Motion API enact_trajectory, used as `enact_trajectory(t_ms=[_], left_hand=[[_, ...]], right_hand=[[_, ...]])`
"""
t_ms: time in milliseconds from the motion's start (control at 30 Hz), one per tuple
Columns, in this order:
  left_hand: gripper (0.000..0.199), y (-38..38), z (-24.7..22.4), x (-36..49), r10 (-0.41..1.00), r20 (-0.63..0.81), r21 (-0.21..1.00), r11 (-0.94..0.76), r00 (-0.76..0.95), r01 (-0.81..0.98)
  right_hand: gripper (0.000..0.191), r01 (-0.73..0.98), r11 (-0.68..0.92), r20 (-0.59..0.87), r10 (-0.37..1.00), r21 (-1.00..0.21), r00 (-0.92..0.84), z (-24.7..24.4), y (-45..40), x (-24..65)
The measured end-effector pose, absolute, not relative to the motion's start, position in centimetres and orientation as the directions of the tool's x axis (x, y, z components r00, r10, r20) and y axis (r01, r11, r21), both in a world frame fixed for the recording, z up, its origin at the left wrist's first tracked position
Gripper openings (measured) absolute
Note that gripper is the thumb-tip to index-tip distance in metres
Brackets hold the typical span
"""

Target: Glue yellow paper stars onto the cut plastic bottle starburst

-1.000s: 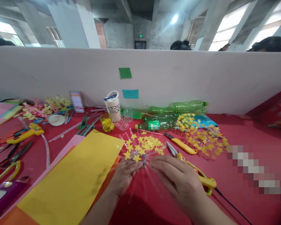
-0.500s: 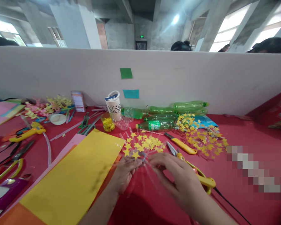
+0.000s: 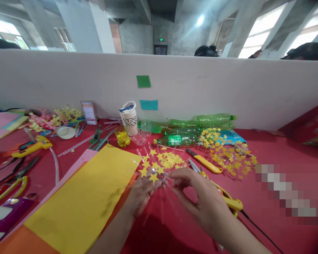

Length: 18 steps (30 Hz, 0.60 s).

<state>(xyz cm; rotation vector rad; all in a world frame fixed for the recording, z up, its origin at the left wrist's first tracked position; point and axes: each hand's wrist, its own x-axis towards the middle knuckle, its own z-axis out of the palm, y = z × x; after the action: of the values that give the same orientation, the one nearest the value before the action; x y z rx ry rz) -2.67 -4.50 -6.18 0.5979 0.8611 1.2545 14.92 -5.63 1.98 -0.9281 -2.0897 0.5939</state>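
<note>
My left hand (image 3: pixel 141 195) is closed at the near edge of a clear plastic piece (image 3: pixel 163 203) cut into thin strips that fan out. Yellow paper stars (image 3: pixel 154 177) sit on its far strips, just past my left fingertips. At the right of its centre, my right hand (image 3: pixel 194 192) curls with thumb and fingertips brought together; anything between them is too small to make out. A pile of loose yellow stars (image 3: pixel 172 160) lies right behind the piece. Scissors (image 3: pixel 196 167) and a yellow glue gun (image 3: pixel 233 203) lie beside and partly under my right hand.
Yellow paper sheets (image 3: pixel 82 197) cover the left front. A yellow utility knife (image 3: pixel 208 163) lies behind my right hand. Farther back are green bottles (image 3: pixel 185 137), a white cup (image 3: pixel 129 121) and another starred plastic piece (image 3: pixel 233 158). A low white partition (image 3: pixel 201 84) closes off the back.
My right hand has shifted very slightly at the plastic piece. The left hand keeps its hold, and the starred strips have tilted a little.
</note>
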Motion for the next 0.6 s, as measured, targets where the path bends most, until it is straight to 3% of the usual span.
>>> enact_trajectory(t_ms=[233, 400, 533, 600], left_hand=[[0.024, -4.43, -5.48, -2.65, 0.964, -0.244, 0.769, 0.259, 0.105, -0.585], [0.018, -4.41, -5.58, -2.68, 0.964, -0.245, 0.759, 0.257, 0.104, -0.598], [0.014, -4.47, -6.04, -2.75, 0.966, -0.245, 0.748, 0.246, 0.089, -0.616], [0.016, -4.51, -6.28, -2.72, 0.966, -0.248, 0.747, 0.241, 0.077, -0.620]], right_hand=[[0.030, 0.532, 0.613, 0.445, 0.790, -0.584, -0.421, 1.56, -5.54, 14.85], [0.015, 0.488, 0.663, 0.424, 0.744, -0.568, -0.517, 2.14, -5.45, 15.06], [0.011, 0.522, 0.726, 0.468, 0.688, -0.448, -0.555, 2.01, -5.15, 14.82], [0.018, 0.514, 0.768, 0.516, 0.639, -0.382, -0.571, 1.77, -5.07, 14.68]])
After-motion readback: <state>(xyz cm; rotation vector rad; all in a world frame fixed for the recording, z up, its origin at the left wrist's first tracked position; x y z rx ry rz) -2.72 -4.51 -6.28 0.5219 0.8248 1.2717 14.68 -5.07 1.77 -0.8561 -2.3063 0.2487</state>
